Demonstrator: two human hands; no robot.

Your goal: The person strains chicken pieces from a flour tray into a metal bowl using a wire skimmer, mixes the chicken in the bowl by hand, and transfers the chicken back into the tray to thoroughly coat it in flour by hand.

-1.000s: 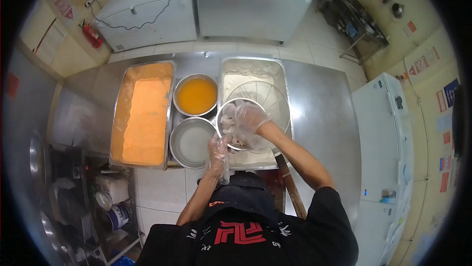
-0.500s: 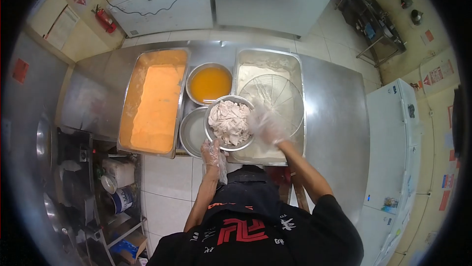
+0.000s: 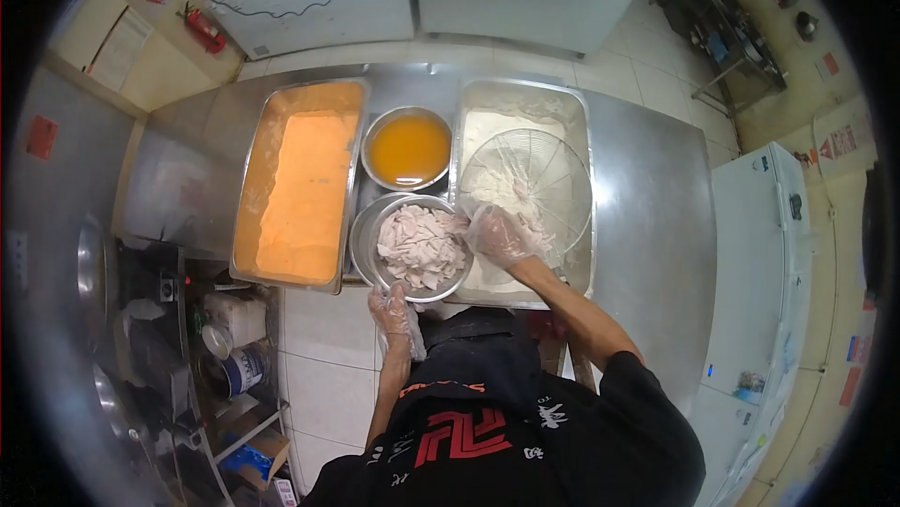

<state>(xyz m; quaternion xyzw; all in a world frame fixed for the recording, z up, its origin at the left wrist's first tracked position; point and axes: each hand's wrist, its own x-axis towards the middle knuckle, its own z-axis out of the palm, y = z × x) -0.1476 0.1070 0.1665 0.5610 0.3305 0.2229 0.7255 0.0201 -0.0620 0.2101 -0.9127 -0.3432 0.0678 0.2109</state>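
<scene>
A metal bowl (image 3: 457, 290) heaped with pale raw meat strips (image 3: 420, 243) is tilted over another steel bowl (image 3: 360, 249). My left hand (image 3: 394, 312), in a clear plastic glove, grips its near rim. At the bowl's right edge is my gloved right hand (image 3: 503, 235), its fingers curled against the meat strips there. To the right, a tray of white flour (image 3: 483, 123) holds a round wire strainer (image 3: 562, 170). Some pale, floury pieces (image 3: 514, 190) lie on the strainer, partly hidden by my right hand.
A deep tray of orange powder (image 3: 300, 188) stands on the left of the steel table (image 3: 652, 198). Behind the bowls sits a bowl of orange-yellow liquid (image 3: 409, 149). Shelves with containers (image 3: 230, 324) are at lower left; a white fridge (image 3: 759, 273) stands at right.
The meat bowl has moved left and nearer to me with my left hand on it. My right hand, blurred before, has come slightly lower. Floury pieces now show on the strainer.
</scene>
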